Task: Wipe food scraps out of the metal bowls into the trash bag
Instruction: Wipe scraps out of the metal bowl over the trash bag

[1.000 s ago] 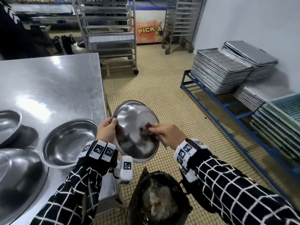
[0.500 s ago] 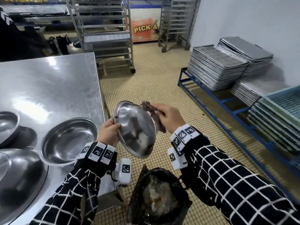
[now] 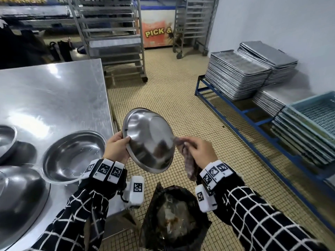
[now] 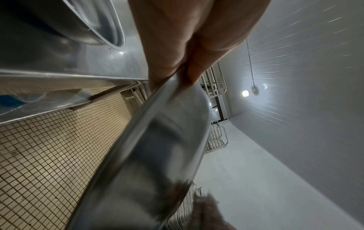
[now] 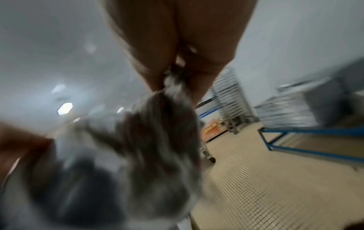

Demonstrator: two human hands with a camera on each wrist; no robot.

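Note:
My left hand (image 3: 117, 145) grips the left rim of a shiny metal bowl (image 3: 148, 140), tilted on edge above the black trash bag (image 3: 174, 218). The left wrist view shows my thumb and fingers pinching that bowl's rim (image 4: 163, 96). My right hand (image 3: 199, 151) pinches a grey-brown rag (image 3: 189, 160) at the bowl's right rim; the rag hangs down from the fingers. In the right wrist view the rag (image 5: 157, 140) is blurred below my fingers. Food waste lies inside the open bag.
A steel table (image 3: 54, 98) on the left carries another bowl (image 3: 72, 156) near its edge and more bowls (image 3: 20, 196) further left. Blue racks (image 3: 241, 113) with stacked trays (image 3: 237, 78) line the right wall. Wheeled shelf trolleys (image 3: 112, 37) stand behind on tiled floor.
The rag has moved from the bowl's inside, over its upper edge, down to its right rim. The left hand has turned the bowl so more of its inside faces me.

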